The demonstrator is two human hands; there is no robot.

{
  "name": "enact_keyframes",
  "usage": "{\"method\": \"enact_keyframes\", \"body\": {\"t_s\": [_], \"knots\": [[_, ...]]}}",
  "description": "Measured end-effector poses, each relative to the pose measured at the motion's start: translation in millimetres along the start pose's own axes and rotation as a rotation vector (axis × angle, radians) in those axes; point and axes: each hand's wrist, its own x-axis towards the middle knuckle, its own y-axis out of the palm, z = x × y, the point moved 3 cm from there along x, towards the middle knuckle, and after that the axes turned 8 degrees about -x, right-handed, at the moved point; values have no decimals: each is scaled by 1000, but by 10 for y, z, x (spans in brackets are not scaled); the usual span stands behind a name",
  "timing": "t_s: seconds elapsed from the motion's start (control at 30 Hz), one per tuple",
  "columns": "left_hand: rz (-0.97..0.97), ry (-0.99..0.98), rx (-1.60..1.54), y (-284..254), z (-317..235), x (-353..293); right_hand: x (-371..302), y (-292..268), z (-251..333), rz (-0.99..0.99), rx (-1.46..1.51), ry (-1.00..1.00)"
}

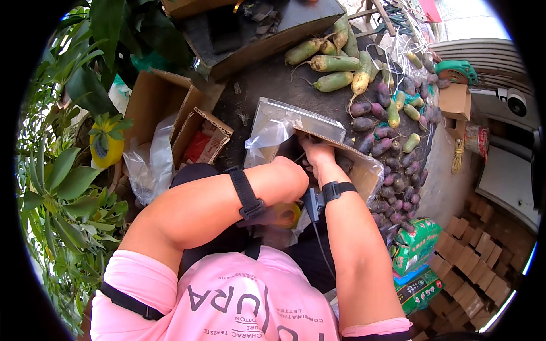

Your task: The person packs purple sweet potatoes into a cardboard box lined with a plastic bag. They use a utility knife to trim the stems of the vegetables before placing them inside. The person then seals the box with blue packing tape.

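An open cardboard box (pixel 364 170) with a clear plastic bag (pixel 270 135) spilling over its rim stands before me. My right hand (pixel 318 152) reaches in at its far side, against the flap; its fingers are mostly hidden by the flap. Close beside it, my left hand (pixel 289 175) is bent inward over the box's near left part. The fingers of that hand are out of sight behind its back, so whether it grips anything does not show. A flat silvery metal platform (pixel 313 118) shows behind the box. Something round and yellow (pixel 287 216) lies below my left forearm.
Large green radishes (pixel 335 63) and many purple ones (pixel 392 145) lie on the ground, far and right. Left are another open carton (pixel 153 105) and leafy plants (pixel 68 182). Green packages (pixel 415 244) and stacked brown cartons (pixel 472 261) stand at the lower right.
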Motion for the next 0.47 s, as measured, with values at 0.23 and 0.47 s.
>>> {"method": "enact_keyframes", "body": {"t_s": [0.23,0.47], "knots": [[-1074,60,246,-510,39,-470,-272,-157,-159,267,239,-23],[-508,-416,-37,-591,269,-520,-86,-28,-141,130,221,-120]]}}
